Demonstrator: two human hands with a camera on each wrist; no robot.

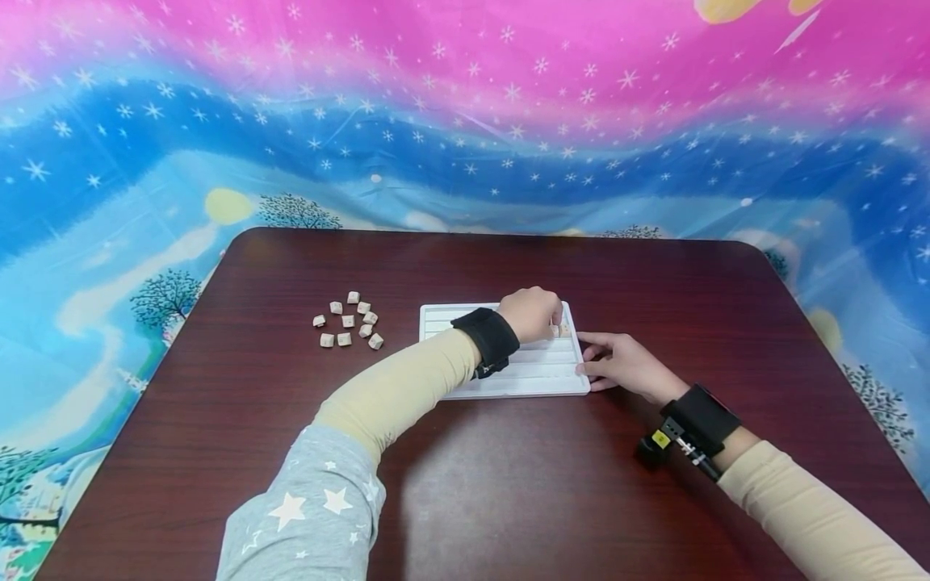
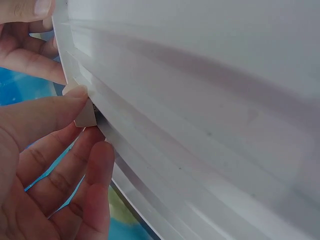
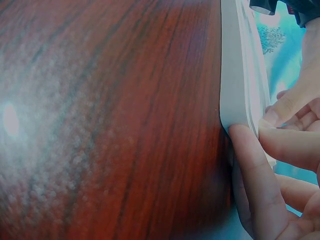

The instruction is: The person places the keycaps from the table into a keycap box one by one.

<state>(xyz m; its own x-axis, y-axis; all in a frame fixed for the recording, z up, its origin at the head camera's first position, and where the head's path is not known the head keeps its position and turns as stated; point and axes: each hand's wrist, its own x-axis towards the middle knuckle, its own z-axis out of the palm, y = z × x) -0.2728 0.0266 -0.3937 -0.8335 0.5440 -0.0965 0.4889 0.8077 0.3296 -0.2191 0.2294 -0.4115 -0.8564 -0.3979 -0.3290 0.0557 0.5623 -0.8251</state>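
A white ridged tray (image 1: pixel 538 365) lies on the table, with raised strips running along its length. My left hand (image 1: pixel 530 313) reaches over its right part. Thumb and fingers pinch a small pale wooden block (image 2: pixel 86 116) at the tray's right end, in one of its grooves. The block's faces are mostly hidden by the fingers. At the tray's right edge, my right hand (image 1: pixel 625 365) holds the rim. In the right wrist view, its fingers (image 3: pixel 252 172) lie against the tray's side and rim.
Several small wooden blocks (image 1: pixel 348 321) lie scattered on the dark brown table (image 1: pixel 465 484), left of the tray. A snow-patterned cloth (image 1: pixel 436 121) hangs behind the table. A black wrist camera strap (image 1: pixel 701 420) sits on the right forearm.
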